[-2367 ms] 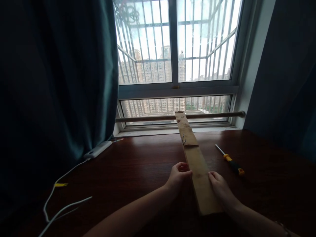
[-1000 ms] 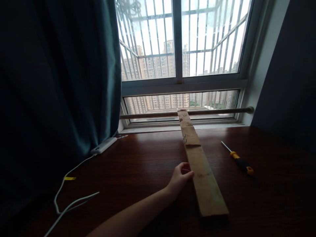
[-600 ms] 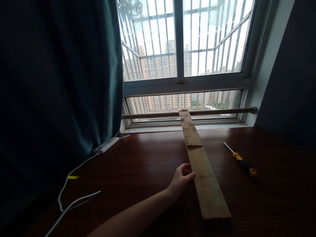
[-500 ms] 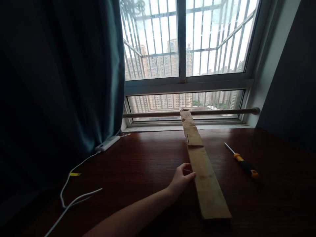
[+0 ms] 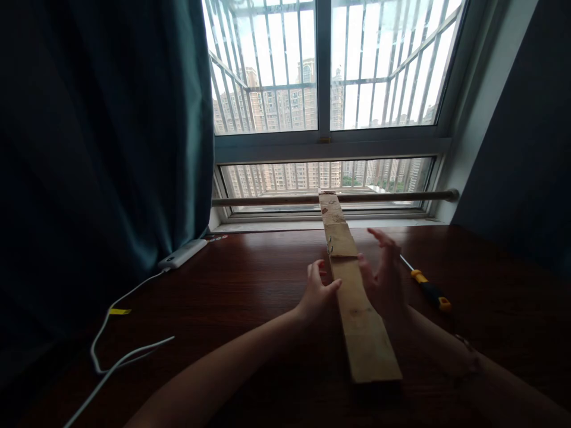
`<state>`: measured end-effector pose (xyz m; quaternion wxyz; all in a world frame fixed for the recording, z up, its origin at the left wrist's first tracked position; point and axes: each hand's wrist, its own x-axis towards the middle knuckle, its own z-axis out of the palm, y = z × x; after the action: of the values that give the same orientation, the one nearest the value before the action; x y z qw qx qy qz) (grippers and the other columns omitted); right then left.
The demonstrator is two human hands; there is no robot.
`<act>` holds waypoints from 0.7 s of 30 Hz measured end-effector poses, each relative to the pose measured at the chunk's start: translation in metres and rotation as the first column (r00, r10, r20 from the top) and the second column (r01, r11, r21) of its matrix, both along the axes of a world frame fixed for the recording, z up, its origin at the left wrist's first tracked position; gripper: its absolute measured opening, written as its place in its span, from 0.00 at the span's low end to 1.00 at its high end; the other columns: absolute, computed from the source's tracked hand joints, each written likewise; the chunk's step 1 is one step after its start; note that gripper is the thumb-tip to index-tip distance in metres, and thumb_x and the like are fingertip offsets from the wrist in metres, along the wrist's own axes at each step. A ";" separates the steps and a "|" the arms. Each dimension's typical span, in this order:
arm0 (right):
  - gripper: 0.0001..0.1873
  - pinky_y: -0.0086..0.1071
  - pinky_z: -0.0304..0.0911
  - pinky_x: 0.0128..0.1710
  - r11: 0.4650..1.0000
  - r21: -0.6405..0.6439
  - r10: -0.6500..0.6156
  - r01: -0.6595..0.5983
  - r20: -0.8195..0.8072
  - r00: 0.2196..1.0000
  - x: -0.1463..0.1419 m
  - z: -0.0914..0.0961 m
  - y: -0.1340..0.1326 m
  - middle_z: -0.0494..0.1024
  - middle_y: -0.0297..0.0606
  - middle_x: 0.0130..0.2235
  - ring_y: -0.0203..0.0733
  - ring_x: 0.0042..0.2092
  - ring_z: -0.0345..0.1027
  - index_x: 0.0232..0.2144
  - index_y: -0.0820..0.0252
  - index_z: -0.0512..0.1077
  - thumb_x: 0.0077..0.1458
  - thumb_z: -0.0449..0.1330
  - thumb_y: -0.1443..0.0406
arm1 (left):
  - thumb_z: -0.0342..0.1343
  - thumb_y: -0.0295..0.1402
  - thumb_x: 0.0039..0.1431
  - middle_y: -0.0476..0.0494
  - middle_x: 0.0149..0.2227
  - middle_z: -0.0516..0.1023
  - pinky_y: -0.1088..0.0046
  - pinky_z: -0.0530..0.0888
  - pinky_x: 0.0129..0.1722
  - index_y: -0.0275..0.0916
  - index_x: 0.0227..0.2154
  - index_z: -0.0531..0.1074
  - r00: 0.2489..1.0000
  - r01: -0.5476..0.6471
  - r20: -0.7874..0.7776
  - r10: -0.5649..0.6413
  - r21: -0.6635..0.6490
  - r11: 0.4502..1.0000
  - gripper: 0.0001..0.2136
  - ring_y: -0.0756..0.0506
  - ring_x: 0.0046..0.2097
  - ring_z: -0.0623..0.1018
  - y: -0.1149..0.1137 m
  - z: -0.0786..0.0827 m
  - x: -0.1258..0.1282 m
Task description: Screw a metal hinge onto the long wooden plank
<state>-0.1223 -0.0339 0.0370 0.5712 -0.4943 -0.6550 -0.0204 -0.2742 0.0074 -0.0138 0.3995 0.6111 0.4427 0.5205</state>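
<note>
A long wooden plank [image 5: 363, 321] lies over the dark brown tabletop, its far end raised on a horizontal bar [image 5: 392, 196] by the window. A shorter wooden piece [image 5: 340, 239] lies on the far part of the plank, with small bent metal bits [image 5: 330, 245] at its left edge. My left hand [image 5: 314, 297] is at the plank's left side, thumb tip at the edge, other fingers bent and apart from the thumb. Opposite it, my right hand [image 5: 387, 279], slightly blurred, has its fingers spread beside the plank's right edge; whether it touches the wood is unclear.
A screwdriver [image 5: 430, 290] with a yellow and black handle lies to the right. On the left are a white power strip [image 5: 182, 254], its white cable [image 5: 100, 333] and a yellow tag [image 5: 120, 311]. A dark curtain [image 5: 178, 119] hangs left of the barred window.
My right hand has come into view from the right, up to the plank. My left hand has shifted forward along the plank's left edge. The whole view has shifted slightly.
</note>
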 end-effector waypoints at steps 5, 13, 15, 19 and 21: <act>0.25 0.49 0.55 0.51 0.960 -0.280 -0.014 0.001 -0.044 0.999 0.002 -0.052 0.045 0.65 0.50 0.49 0.52 0.52 0.57 0.52 0.66 0.56 0.52 0.50 0.63 | 0.62 0.39 0.41 0.35 0.51 0.58 0.60 0.62 0.52 0.36 0.51 0.55 0.962 -0.105 -0.195 0.193 0.386 0.917 0.34 0.39 0.53 0.63 0.041 0.006 0.012; 0.28 0.47 0.53 0.55 0.966 -0.256 0.029 -0.022 0.023 0.999 0.006 -0.063 0.048 0.62 0.51 0.53 0.50 0.55 0.54 0.56 0.66 0.51 0.52 0.50 0.65 | 0.61 0.39 0.43 0.39 0.45 0.64 0.59 0.65 0.49 0.36 0.49 0.57 0.930 -0.127 -0.267 0.252 0.410 0.903 0.30 0.41 0.47 0.67 0.067 -0.002 0.021; 0.29 0.47 0.53 0.55 0.968 -0.250 0.030 -0.020 0.036 0.999 0.005 -0.060 0.046 0.61 0.51 0.53 0.50 0.56 0.54 0.57 0.66 0.50 0.52 0.50 0.66 | 0.61 0.40 0.44 0.39 0.44 0.65 0.60 0.65 0.48 0.36 0.48 0.58 0.933 -0.127 -0.265 0.246 0.396 0.909 0.29 0.42 0.46 0.68 0.067 -0.003 0.019; 0.30 0.47 0.52 0.56 0.968 -0.248 0.045 -0.031 0.052 0.998 0.004 -0.058 0.044 0.60 0.51 0.55 0.50 0.57 0.52 0.58 0.66 0.48 0.53 0.49 0.67 | 0.60 0.42 0.45 0.39 0.45 0.65 0.61 0.65 0.49 0.36 0.47 0.61 0.939 -0.097 -0.267 0.216 0.397 0.913 0.27 0.42 0.48 0.68 0.067 -0.002 0.015; 0.31 0.46 0.52 0.56 0.965 -0.259 0.045 -0.029 0.055 0.998 0.004 -0.058 0.043 0.59 0.51 0.55 0.50 0.57 0.53 0.58 0.65 0.48 0.53 0.49 0.67 | 0.59 0.42 0.46 0.39 0.46 0.65 0.61 0.65 0.50 0.36 0.47 0.62 0.939 -0.076 -0.279 0.203 0.409 0.909 0.26 0.42 0.49 0.67 0.067 0.000 0.013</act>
<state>-0.1180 0.0092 -0.0213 0.4823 -0.5514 -0.6780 0.0610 -0.2609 0.0748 -0.0141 0.1545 0.7201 0.4306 0.5218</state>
